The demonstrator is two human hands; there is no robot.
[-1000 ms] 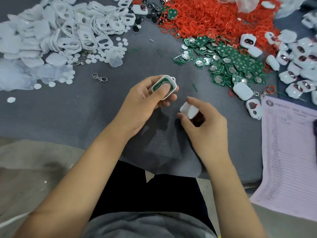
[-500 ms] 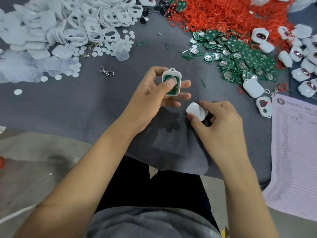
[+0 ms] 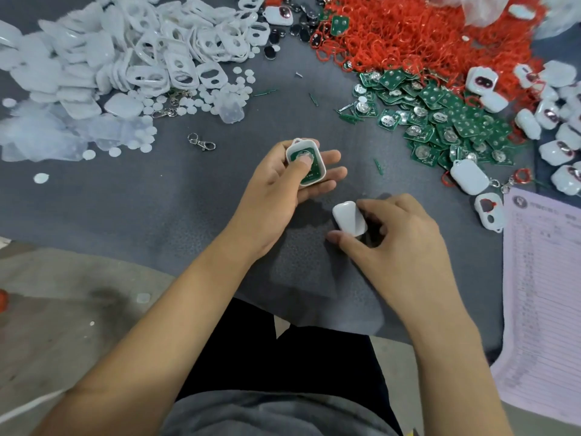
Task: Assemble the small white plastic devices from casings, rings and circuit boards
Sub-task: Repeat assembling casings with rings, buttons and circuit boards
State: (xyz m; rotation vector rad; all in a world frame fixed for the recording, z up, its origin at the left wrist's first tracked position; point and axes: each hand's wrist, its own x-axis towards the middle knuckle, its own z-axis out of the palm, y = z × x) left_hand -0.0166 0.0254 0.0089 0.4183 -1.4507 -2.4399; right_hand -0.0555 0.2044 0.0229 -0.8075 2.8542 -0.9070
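Note:
My left hand [image 3: 276, 187] holds a white casing half [image 3: 306, 162] with a green circuit board seated inside it; the thumb presses on the board. Just below and to the right, my right hand [image 3: 396, 237] pinches a plain white casing cover [image 3: 349, 218] between thumb and fingers, close above the grey table cloth [image 3: 188, 199]. The two casing parts are apart. A heap of white casing frames [image 3: 176, 55] lies at the back left, red rings [image 3: 408, 36] at the back, and green circuit boards [image 3: 440, 121] at the right.
Finished white devices [image 3: 562, 133] pile up at the far right, two more [image 3: 470, 176] lying near a printed pink sheet [image 3: 547, 294]. A metal clasp [image 3: 201, 142] and small white discs [image 3: 147, 133] lie left of my hands. The table's front edge runs below my wrists.
My left hand has turned the casing with the board more upright and its thumb has slid onto the board. My right hand has turned the white cover so its smooth side shows.

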